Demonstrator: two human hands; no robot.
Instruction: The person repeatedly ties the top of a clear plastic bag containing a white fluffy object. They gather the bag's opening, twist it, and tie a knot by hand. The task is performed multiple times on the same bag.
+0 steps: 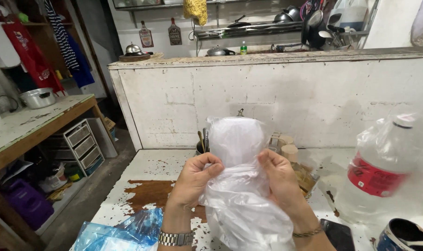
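A crumpled clear plastic bag [237, 195] is held upright in front of me over a worn white table [146, 169]. My left hand [195, 179] pinches its left side, with a metal watch on that wrist. My right hand [279, 179], with a thin bracelet on the wrist, grips the bag's right side. Both hands close on the bag near its middle, and its upper part puffs up above my fingers. I cannot tell what is inside the bag.
A large plastic bottle with a red label, in a clear bag [386, 174], stands at the right. A blue plastic bag [123, 232] lies at the lower left. A dark tin [404, 237], a phone [337, 232], a utensil holder [202, 142] and wooden cups [286, 148] surround the hands.
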